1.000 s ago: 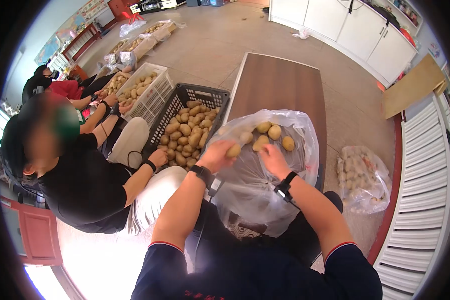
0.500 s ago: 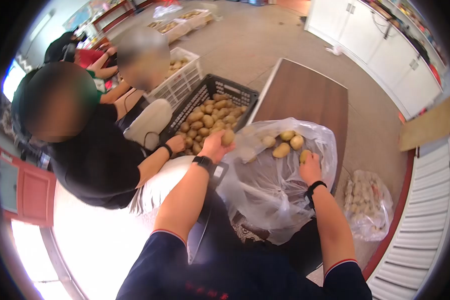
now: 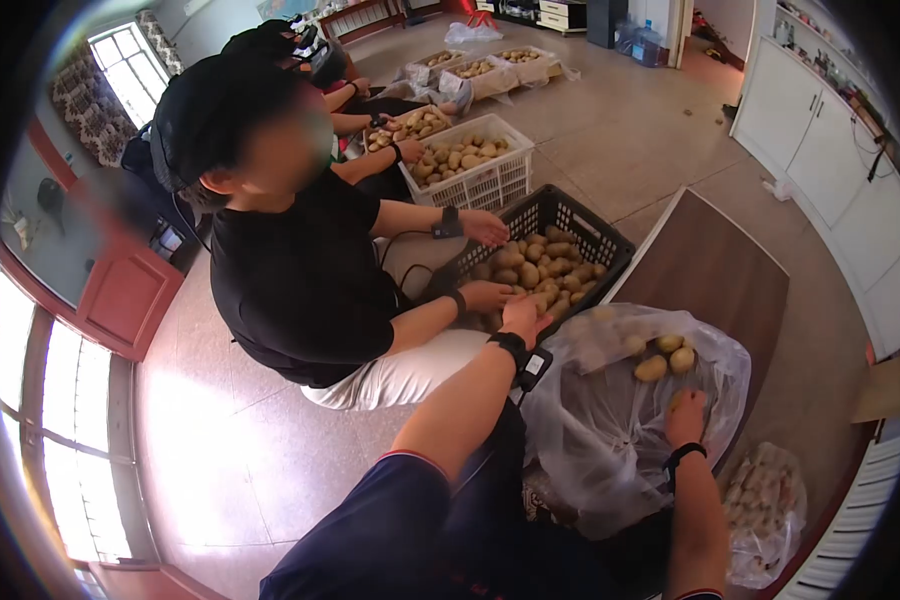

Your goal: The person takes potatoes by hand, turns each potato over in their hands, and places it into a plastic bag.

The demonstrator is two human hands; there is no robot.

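My left hand (image 3: pixel 525 320) is over the near edge of a black plastic crate (image 3: pixel 610 262) full of potatoes (image 3: pixel 532 272). Its thumb and fingers are apart at the potatoes, and I see none held in it. In a clear plastic bag (image 3: pixel 600 440), my right hand (image 3: pixel 685 422) is closed around a potato, which is mostly hidden by the fingers. Several loose potatoes (image 3: pixel 651 369) lie in the bag just beyond that hand. A co-worker's two hands are also at the crate, close to my left hand.
A co-worker in a black shirt (image 3: pixel 295 280) sits to my left. Beyond stands a white crate (image 3: pixel 485 185) of potatoes, with more boxes of potatoes (image 3: pixel 470 70) behind. The bag lies on a brown board (image 3: pixel 710 270). A filled plastic bag (image 3: pixel 765 505) stands at the right.
The view has swung left. My left hand held a potato beside the bag; now it is back at the crate without one visible. My right hand stays in the bag on a potato.
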